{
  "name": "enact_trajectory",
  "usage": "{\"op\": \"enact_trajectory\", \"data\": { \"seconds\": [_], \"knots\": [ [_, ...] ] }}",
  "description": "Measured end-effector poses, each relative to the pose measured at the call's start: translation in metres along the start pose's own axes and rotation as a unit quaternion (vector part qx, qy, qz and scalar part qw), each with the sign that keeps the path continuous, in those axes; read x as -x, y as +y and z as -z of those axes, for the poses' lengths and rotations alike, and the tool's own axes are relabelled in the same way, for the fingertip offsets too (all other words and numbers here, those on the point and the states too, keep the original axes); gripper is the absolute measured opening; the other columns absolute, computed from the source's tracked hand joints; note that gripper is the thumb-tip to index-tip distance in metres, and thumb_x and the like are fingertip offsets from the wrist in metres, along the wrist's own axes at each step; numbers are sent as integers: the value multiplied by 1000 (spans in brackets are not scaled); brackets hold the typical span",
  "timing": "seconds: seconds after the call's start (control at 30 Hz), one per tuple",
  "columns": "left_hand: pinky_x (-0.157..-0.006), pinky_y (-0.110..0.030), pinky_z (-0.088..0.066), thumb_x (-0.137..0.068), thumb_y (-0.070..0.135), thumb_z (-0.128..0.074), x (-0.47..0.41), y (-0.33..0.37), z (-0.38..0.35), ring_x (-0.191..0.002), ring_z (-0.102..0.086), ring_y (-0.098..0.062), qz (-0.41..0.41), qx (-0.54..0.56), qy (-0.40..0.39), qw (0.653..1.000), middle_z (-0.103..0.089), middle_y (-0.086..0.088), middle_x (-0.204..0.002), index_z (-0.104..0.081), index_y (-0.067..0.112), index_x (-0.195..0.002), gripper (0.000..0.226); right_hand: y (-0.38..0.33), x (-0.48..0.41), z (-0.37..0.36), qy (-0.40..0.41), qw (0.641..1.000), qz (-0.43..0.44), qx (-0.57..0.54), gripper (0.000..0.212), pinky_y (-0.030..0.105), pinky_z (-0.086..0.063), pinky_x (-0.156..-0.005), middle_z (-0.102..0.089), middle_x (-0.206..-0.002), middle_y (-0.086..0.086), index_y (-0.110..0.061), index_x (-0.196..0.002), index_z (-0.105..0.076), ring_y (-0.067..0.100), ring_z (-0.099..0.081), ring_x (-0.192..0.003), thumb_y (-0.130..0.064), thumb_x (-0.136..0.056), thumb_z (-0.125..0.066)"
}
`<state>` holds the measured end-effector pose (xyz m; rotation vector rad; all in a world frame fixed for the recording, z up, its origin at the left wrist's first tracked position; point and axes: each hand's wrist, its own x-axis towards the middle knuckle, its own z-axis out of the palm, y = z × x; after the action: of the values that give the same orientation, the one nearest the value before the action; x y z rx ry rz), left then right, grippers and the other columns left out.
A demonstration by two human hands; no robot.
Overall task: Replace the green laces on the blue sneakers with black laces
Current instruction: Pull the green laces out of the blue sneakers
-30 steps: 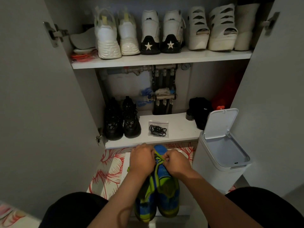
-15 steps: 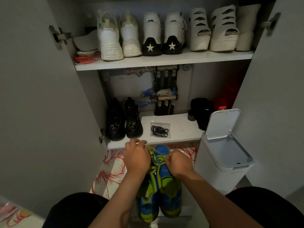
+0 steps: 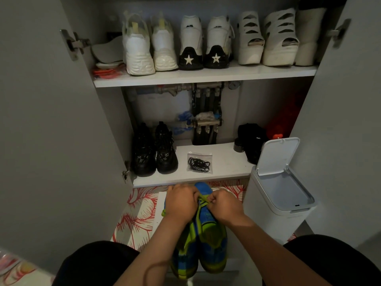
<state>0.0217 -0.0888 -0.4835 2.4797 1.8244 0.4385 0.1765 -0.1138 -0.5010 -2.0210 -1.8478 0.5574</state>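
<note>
Two blue and green sneakers stand side by side on the floor between my knees, toes pointing at the cupboard. My left hand and my right hand sit over the front of the right sneaker, both pinching its green lace near the toe end. The left sneaker's front is hidden under my left hand. A clear bag of black laces lies on the lowest cupboard shelf, just beyond my hands.
A white bin with its lid up stands right of the sneakers. Black shoes sit at the shelf's left, a black item at its right. White shoes line the upper shelf. Both cupboard doors stand open. A red-patterned mat covers the floor.
My left hand, which had pulled the green lace up and to the left half a second ago, has come back down beside my right hand at the toe end.
</note>
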Motion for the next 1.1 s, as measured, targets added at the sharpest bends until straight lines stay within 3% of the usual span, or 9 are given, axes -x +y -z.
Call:
{"op": "enact_trajectory", "data": {
  "seconds": [0.2,0.27,0.33,0.43,0.57,0.73,0.87,1.0,1.1],
  "knots": [
    [-80,-33,-35,-100,32,-40,-3,-13,5,-103,-53,-20,46,-12,34,998,-63,2,-110,-66,25,-109,28,-4,-1,-1,9,1000,-16,14,13,24,-46,-67,-70,-91,-7,-24,-85,-74,18,-66,-87,-27,-90,-61],
    [-82,-34,-36,-98,30,-40,-2,-11,5,-104,-51,-21,53,-45,34,997,-63,2,-111,-66,24,-110,29,-6,0,-1,0,1000,-19,22,17,23,-41,-64,-66,-87,-5,-24,-74,-67,19,-65,-83,-25,-90,-61],
    [-93,-36,-36,-91,26,-46,0,-11,3,-114,-48,-22,35,-64,17,997,-59,1,-123,-61,23,-121,34,-6,-1,-2,-7,999,-13,36,31,24,-37,-60,-56,-78,-2,-21,-58,-53,22,-60,-73,-17,-88,-60],
    [-110,-38,-26,-89,25,-51,-1,-8,-2,-130,-41,-22,-69,-42,-37,996,-52,2,-138,-49,25,-139,50,-8,0,-2,-7,999,-7,37,30,24,-35,-62,-53,-80,-3,-22,-60,-53,18,-53,-71,-13,-87,-61],
    [-91,-34,-30,-100,37,-41,2,3,-6,-108,-52,-21,-128,-71,-72,987,-65,2,-106,-69,29,-105,30,-5,-1,-1,-8,1000,-2,21,23,27,-43,-63,-62,-84,-3,-22,-66,-64,16,-59,-74,-17,-89,-62],
    [-78,-32,-38,-94,20,-50,-3,-1,-4,-100,-56,-22,-43,-28,-49,997,-64,-3,-101,-68,20,-94,18,-1,-1,0,-7,1000,-9,4,18,33,-57,-72,-71,-84,-1,-19,-79,-75,19,-66,-80,-13,-85,-60],
    [-69,-35,-43,-93,8,-49,-12,-19,12,-92,-60,-29,101,60,30,993,-60,-11,-100,-63,9,-93,14,3,-4,1,-17,1000,-10,10,23,31,-55,-83,-71,-106,-1,-24,-97,-76,21,-67,-99,-13,-88,-59],
    [-79,-39,-51,-90,5,-48,-18,-43,19,-101,-60,-32,151,42,-14,988,-63,-16,-105,-68,5,-99,22,0,-7,-2,-39,994,60,79,36,32,-51,-91,-55,-128,0,-33,-121,-68,23,-60,-113,-14,-91,-60],
    [-93,-37,-45,-90,11,-51,-9,-41,14,-117,-48,-29,125,-15,-36,991,-55,-12,-126,-59,12,-129,40,-5,-7,-4,-44,987,94,121,31,33,-52,-88,-55,-127,1,-30,-120,-70,25,-61,-110,-21,-91,-62]
  ]
}}
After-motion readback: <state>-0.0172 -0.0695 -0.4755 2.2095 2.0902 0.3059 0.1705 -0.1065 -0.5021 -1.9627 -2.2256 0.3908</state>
